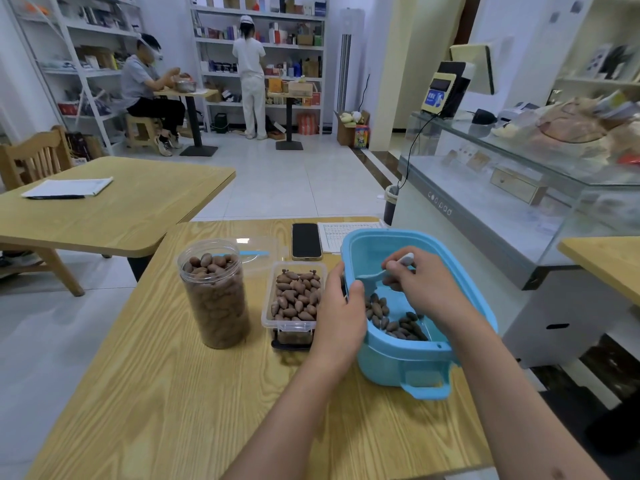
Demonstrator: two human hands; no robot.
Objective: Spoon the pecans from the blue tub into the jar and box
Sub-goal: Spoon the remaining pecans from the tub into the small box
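The room is evenly and brightly lit from overhead. Soft shadows are cast on the worktop (pixel 145 375) beside the jar (pixel 214 292). Wide-angle bending and blur are seen beyond it, toward the edges.

- The table (pixel 145 393) is light wood with a strong visible grain and a smooth, faintly shiny finish.
- The blue tub (pixel 398 365) looks like smooth opaque plastic with a soft sheen.
- The jar (pixel 214 292) is clear, glossy plastic, ribbed near its mouth.
- The box (pixel 294 325) is clear plastic, slightly cloudy.
- The pecans (pixel 398 322) have brown, matt shells.
- The spoon (pixel 370 277) looks like pale, smooth plastic.
- The phone (pixel 306 241) has a glossy black face.
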